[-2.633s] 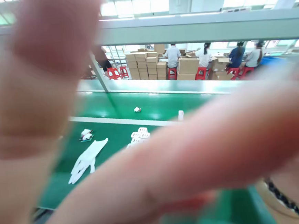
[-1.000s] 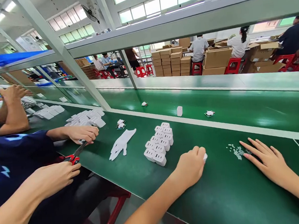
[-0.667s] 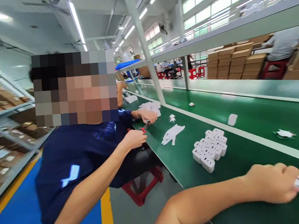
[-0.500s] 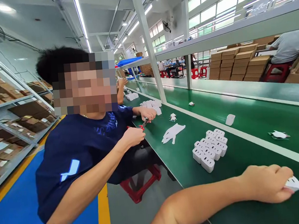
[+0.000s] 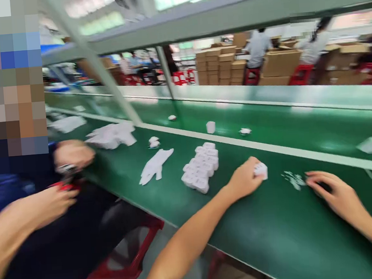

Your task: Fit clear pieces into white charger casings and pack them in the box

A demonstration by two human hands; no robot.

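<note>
My left hand (image 5: 245, 180) is closed around a white socket housing (image 5: 261, 170), its slotted face partly showing, just over the green bench (image 5: 260, 232). To the right, my right hand (image 5: 336, 192) has its thumb and fingertips drawn together beside a small scatter of white pieces (image 5: 295, 180). Something dark shows between those fingers, too blurred to name. Left of my left hand stands a tight cluster of white socket housings (image 5: 201, 166). A white glove (image 5: 156, 165) lies flat beyond them.
At the left, a co-worker's hand (image 5: 57, 201) holds a red-handled tool (image 5: 67, 181). White parts (image 5: 113, 134) are heaped near that person. A single white housing (image 5: 211, 127) and a small white part (image 5: 245, 131) lie past the pale strip. A slanting post (image 5: 103, 68) rises from the bench.
The view has swung right, so the co-worker now sits at the left edge. My right hand and the small white pieces have come into view. My left hand still holds the housing.
</note>
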